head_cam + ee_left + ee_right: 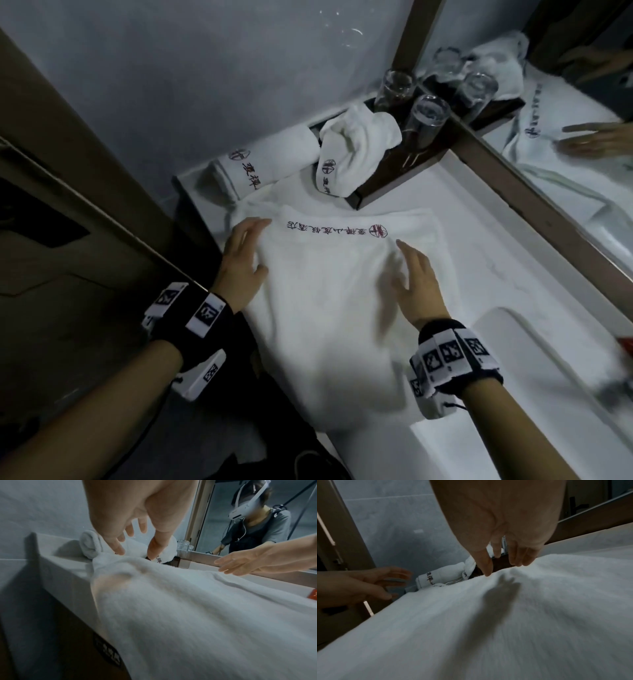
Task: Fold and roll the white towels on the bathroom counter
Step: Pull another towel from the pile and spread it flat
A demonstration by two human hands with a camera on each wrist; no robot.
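Spread flat over the white counter (486, 246) near the mirror (582, 192): a large white towel (329, 308), folded band with red embroidered lettering along its far edge, near end hanging over the counter's front. Stretched forward from the near side, both forearms, each with a black wrist band carrying marker tags. Resting on the towel's left far corner, the left hand (241, 253), palm down, fingers straight and slightly spread, gripping nothing; in the left wrist view, fingertips (120, 550) down at the towel's raised edge. Over the towel's right middle, the right hand (412, 281), palm down, fingers extended and loosely apart, holding nothing; in the right wrist view, fingertips (487, 570) just touching a small ridge of cloth. Beyond the left hand, against the wall, a rolled towel (270, 161) with lettering. Beside it, draped over the edge of a dark tray (383, 185), a crumpled small towel (356, 154). Standing on the tray, clear glasses (426, 120).
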